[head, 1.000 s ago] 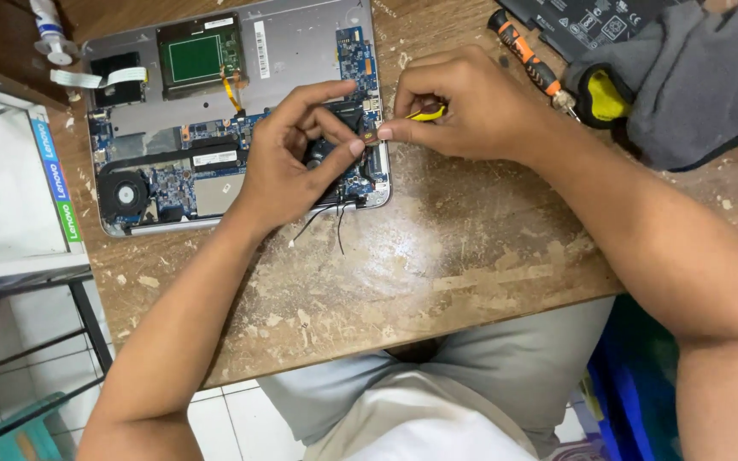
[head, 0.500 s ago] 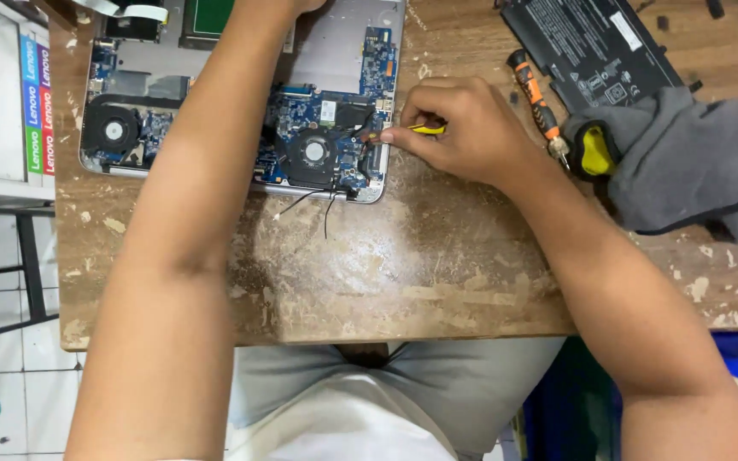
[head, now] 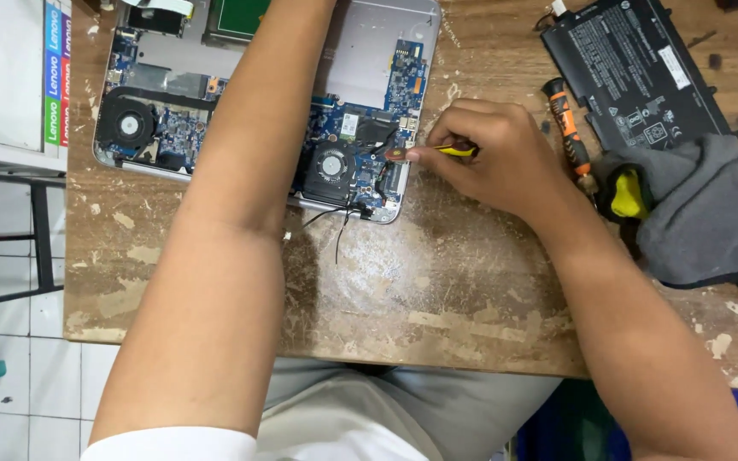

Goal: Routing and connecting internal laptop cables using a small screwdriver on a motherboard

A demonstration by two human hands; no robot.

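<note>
Left of the left forearm: white box edge (head: pixel 2 77) with a coloured striped side, overhanging the bench (head: pixel 437 290) of worn, scratched wood with pale flaking patches. Opened laptop base (head: pixel 360 51), grey metal shell with blue circuit boards exposed, lying under and to either side of the left forearm; round black fan (head: pixel 127 126) to that forearm's left, second round fan (head: pixel 332 165) just to its right, near the right hand. Left forearm (head: pixel 241 213) stretched straight across the laptop toward the top of the view, bare, elbow low over the bench edge; left hand out of frame, so grip not determinable. Thin black wires (head: pixel 339 224) trailing from the laptop's near edge onto the wood, between the two arms. Right hand (head: pixel 493 158) curled knuckles-up at the laptop's right edge, fingers pinched tight on a slim yellow-handled tool (head: pixel 454 150), tip lying against the board beside the second fan; wrist resting on the bench. Just right of the right hand: orange-and-black screwdriver (head: pixel 567 128), lying lengthwise on the wood. Farther right: flat rectangular black battery pack (head: pixel 634 72), labelled top face up. Right of the right wrist: crumpled grey cloth (head: pixel 711 222), soft and folded, partly covering a yellow-and-black handle (head: pixel 625 195).
</note>
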